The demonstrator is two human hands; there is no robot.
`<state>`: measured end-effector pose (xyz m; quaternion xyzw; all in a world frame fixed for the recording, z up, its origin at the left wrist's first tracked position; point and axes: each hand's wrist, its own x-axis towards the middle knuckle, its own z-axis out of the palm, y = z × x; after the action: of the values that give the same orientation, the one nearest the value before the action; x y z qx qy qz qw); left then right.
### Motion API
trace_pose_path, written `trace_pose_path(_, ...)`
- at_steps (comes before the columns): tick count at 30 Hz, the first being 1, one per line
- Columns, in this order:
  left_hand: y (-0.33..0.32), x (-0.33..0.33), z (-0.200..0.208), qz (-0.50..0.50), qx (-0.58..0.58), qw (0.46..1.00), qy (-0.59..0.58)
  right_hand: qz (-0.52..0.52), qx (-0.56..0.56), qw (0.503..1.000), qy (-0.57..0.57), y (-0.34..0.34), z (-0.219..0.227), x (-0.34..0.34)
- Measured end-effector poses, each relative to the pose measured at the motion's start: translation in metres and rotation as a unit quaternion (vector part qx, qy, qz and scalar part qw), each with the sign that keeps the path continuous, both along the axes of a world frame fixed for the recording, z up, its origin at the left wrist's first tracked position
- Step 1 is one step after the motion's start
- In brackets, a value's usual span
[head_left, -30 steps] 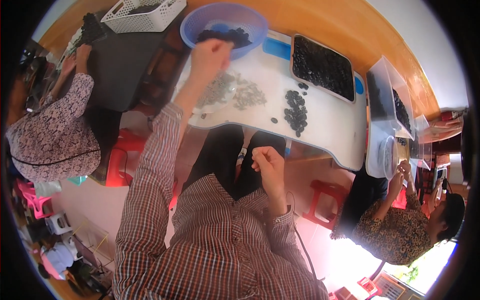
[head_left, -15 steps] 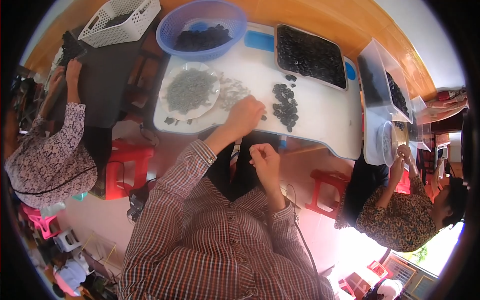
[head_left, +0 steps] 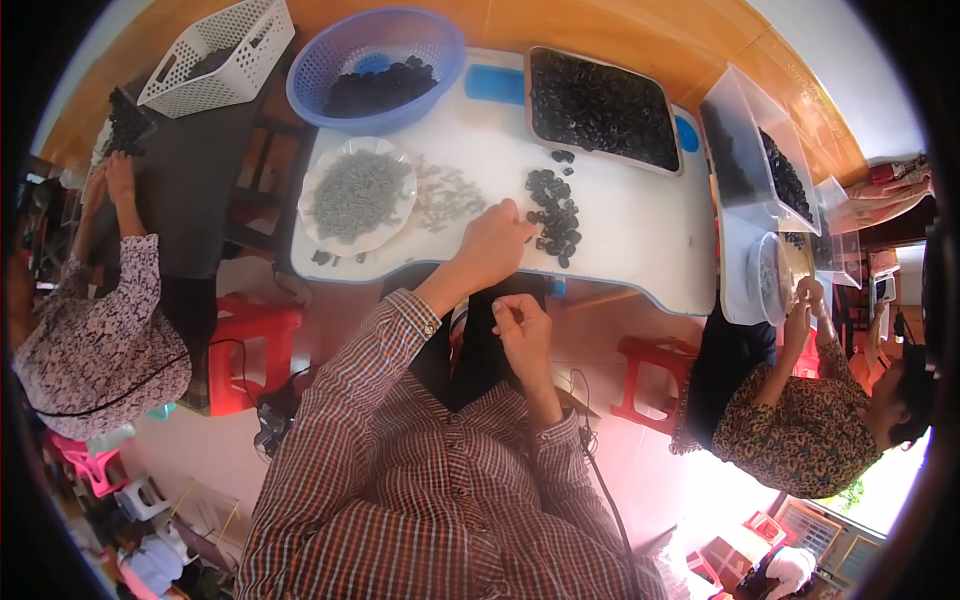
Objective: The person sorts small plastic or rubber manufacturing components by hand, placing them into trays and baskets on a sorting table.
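Note:
My left hand (head_left: 490, 243) reaches over the table's near edge, its bent fingers at the left side of a loose pile of small black round pieces (head_left: 556, 218). Its fingertips look drawn together; what they hold, if anything, is hidden. Closer to my body and below the table edge is my right hand (head_left: 524, 338), thumb and fingers pinched; anything between them is too small to make out. Left of my left hand, small pale pieces (head_left: 445, 197) lie scattered beside a white scalloped plate (head_left: 309, 215) heaped with small grey-green pieces (head_left: 358, 195).
On the white table (head_left: 640, 235) stand a blue perforated basket (head_left: 310, 85) and a tray (head_left: 603, 150) of black pieces. A clear bin (head_left: 735, 120) is at the right. Co-workers sit on both sides, near red stools (head_left: 250, 350) (head_left: 645, 385). A cable (head_left: 610, 490) hangs by my right arm.
The view has shifted slightly, so the table things appear farther left. My left hand has come nearer to the black pile. My right hand keeps its pinch, almost in place.

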<state>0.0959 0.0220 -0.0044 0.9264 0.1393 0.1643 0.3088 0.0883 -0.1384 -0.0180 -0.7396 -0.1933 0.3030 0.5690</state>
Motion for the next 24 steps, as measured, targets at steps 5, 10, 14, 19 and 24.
trace_pose_path(5,-0.005,0.009,0.001,0.001,0.0,1.0,0.007,-0.01,0.008,1.0,0.002,0.001,0.0,0.003)
trace_pose_path(10,-0.011,0.011,-0.004,-0.007,0.047,0.999,0.004,-0.015,0.001,1.0,0.007,-0.001,0.001,0.004)
trace_pose_path(14,-0.014,0.012,-0.007,-0.01,0.052,0.998,-0.022,-0.018,0.007,1.0,0.001,-0.004,-0.003,0.005)
trace_pose_path(19,-0.018,0.012,-0.022,-0.028,0.141,0.987,-0.07,-0.012,0.0,1.0,0.0,-0.001,-0.002,0.002)
trace_pose_path(24,-0.021,0.01,-0.036,0.025,0.079,0.992,-0.098,-0.027,0.017,0.999,-0.009,-0.003,-0.007,0.002)
